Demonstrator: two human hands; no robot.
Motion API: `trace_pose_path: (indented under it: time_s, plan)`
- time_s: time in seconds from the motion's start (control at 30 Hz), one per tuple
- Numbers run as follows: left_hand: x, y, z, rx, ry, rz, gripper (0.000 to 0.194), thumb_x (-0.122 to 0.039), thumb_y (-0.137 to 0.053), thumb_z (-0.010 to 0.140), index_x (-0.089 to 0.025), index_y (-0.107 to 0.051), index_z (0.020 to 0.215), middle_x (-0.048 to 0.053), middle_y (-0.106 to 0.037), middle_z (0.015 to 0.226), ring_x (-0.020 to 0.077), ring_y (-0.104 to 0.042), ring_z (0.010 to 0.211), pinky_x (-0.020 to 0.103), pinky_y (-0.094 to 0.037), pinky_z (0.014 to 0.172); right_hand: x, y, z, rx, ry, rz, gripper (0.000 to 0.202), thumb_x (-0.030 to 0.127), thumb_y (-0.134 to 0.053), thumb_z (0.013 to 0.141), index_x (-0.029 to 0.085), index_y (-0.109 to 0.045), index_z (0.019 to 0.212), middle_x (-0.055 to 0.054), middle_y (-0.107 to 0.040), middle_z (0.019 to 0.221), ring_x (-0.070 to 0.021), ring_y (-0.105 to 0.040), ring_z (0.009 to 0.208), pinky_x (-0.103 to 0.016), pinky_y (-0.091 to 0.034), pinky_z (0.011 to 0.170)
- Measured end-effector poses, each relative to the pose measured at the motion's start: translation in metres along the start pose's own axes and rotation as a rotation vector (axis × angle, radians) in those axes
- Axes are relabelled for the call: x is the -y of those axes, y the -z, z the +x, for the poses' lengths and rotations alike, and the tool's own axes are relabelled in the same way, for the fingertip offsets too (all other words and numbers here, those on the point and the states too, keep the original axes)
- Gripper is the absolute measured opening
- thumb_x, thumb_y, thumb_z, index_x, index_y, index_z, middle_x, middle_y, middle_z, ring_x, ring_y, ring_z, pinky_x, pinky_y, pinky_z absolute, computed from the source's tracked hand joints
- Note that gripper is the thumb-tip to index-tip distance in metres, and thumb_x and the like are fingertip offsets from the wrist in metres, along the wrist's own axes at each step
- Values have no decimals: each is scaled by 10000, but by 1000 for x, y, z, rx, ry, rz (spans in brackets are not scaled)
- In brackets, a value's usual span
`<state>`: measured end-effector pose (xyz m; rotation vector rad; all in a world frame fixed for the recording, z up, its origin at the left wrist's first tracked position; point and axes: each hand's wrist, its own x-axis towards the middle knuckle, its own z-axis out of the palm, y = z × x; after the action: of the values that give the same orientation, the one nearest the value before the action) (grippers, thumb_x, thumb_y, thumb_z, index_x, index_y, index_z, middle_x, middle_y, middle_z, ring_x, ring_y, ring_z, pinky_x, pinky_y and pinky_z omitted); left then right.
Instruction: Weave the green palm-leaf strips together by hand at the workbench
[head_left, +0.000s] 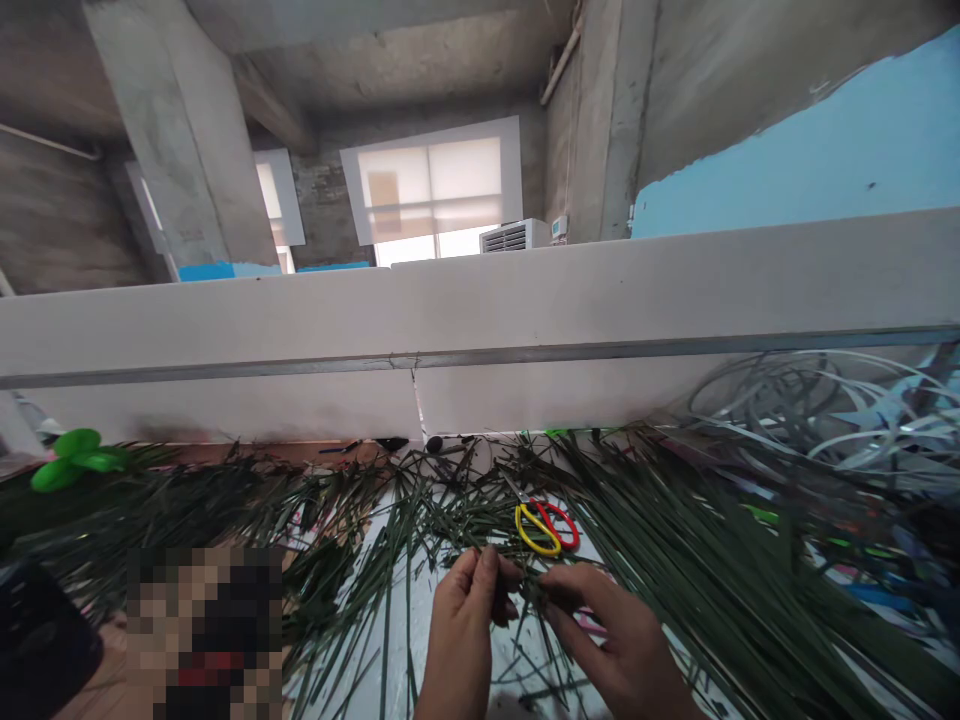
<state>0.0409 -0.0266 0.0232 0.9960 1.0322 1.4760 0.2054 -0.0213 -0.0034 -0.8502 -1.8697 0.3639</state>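
Both hands, left hand (469, 605) and right hand (611, 630), pinch one green strip (529, 590) taut between fingertips; scissors (546, 525) at twelve o'clock.

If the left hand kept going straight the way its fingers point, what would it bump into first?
Probably the scissors with the yellow and red handles, lying just beyond the left hand among the green strips. Depth is hard to judge, so loose strips might come first.
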Motion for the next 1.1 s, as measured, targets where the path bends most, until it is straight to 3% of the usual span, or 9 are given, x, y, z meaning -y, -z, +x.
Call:
trace_pose_path:
  time_s: [0.37, 0.53, 0.73, 0.87, 1.1]
  plan:
    - [-4, 4, -1, 65, 32, -56, 433, -565, -624, 840, -162, -593, 685, -6, -563, 671, 105, -445, 567, 217, -340, 550, -1, 0, 3, 164, -48, 42, 97, 266, -566, 913, 234, -658, 917, -26, -684, 813, -192, -638, 737, -285, -502, 669]
    - [-7, 2, -2, 51, 0, -15, 418, -550, -608, 859, -173, -564, 683, -12, -555, 647, 114, -432, 581, 224, -347, 575, -2, 0, 4, 201, -141, 80, 143, 259, -526, 934, 222, -657, 888, -21, -662, 802, -187, -623, 736, -285, -470, 669]
    - [-3, 6, 4, 76, -18, 117, 472, -629, -617, 801, -177, -582, 671, -32, -480, 564, 128, -392, 551, 241, -319, 550, 2, 5, 10, 250, -168, 34, 117, 224, -568, 897, 222, -638, 804, 3, -638, 750, -169, -590, 688, -257, -429, 616]
    - [3, 10, 9, 146, -53, 285, 448, -592, -602, 815, -163, -665, 704, -51, -392, 531, 134, -356, 541, 246, -284, 538, 4, 12, 15, 286, -108, -9, 147, 184, -536, 917, 238, -668, 878, -12, -678, 821, -176, -617, 732, -261, -453, 653]
    - [4, 10, 6, 239, -84, 483, 294, -396, -557, 865, -180, -708, 737, -8, -525, 635, 160, -406, 615, 242, -288, 564, 6, 16, 18, 236, -43, -109, 157, 205, -542, 943, 254, -686, 906, -38, -701, 907, -206, -646, 814, -299, -487, 737]
